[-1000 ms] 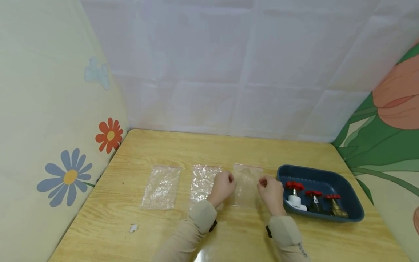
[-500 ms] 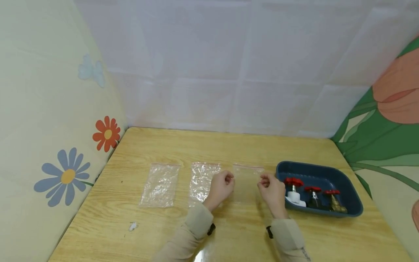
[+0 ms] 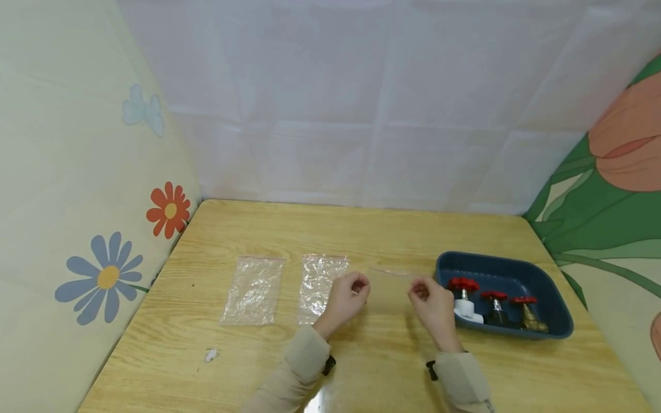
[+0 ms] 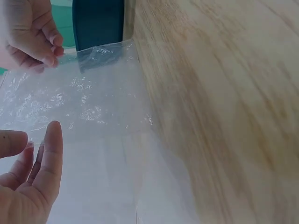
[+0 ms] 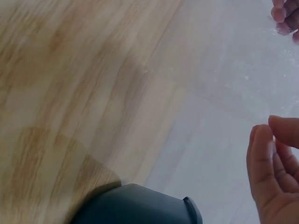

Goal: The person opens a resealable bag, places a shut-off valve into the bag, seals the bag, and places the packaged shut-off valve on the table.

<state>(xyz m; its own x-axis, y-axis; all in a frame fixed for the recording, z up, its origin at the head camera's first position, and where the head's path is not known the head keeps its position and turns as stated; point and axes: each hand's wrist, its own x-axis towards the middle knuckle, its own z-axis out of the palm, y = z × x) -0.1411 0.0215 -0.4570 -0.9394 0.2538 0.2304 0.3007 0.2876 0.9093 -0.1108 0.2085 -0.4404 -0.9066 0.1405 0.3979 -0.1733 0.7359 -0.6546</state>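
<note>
Between my hands stands a clear zip bag (image 4: 88,100), raised off the table with its lower edge near the wood. My left hand (image 3: 345,299) pinches one side edge of it between thumb and fingers. On the opposite edge, my right hand (image 3: 434,307) pinches the bag in the same way. The bag looks flat, with nothing seen inside. To the left of my hands a second zip bag (image 3: 321,284) lies flat on the table, partly behind the left hand. Farther left lies a third zip bag (image 3: 254,291).
A dark blue tray (image 3: 560,312) stands just right of my right hand. In it are a white valve (image 3: 467,310), a black valve (image 3: 497,312) and a brass valve (image 3: 531,318), all with red handwheels. A white wall rises behind the wooden table (image 3: 268,373).
The bag between my hands, earlier close to flat on the table, has been lifted and tilted up by its two side edges. The other bags and the tray stay in place.
</note>
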